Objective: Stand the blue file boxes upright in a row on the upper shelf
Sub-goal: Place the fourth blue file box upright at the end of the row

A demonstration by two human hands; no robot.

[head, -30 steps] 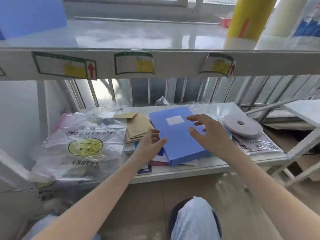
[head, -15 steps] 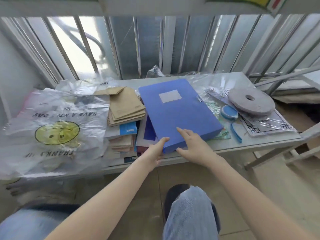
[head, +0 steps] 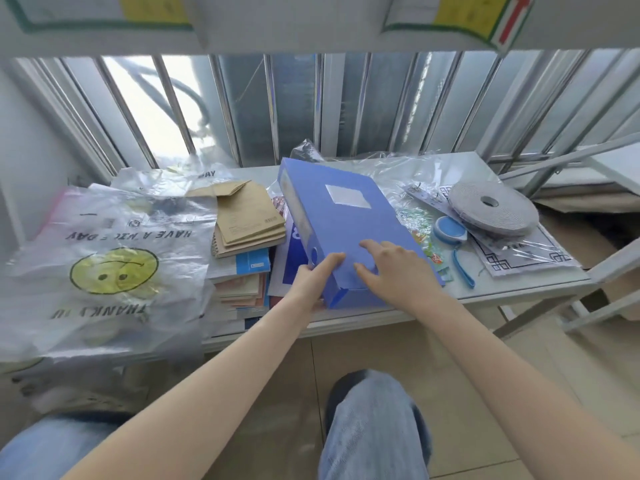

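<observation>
Both hands, left (head: 313, 284) and right (head: 393, 268), are closed on the near end of the flat blue plastic file box (head: 341, 226), tilted above the cluttered lower shelf (head: 519, 289). The pick-up step is judged under way; next, lifting and upending onto the white upper shelf (head: 311, 26) is called for

Single head view, close, facing forward-down over lower shelf (head: 519, 292) toward window bars (head: 277, 109).

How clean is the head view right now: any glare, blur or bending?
Head view: window blown out white; label on blue file box washed out; wide-angle bends window bars; upper shelf edge soft; both hands reasonably sharp.
</observation>
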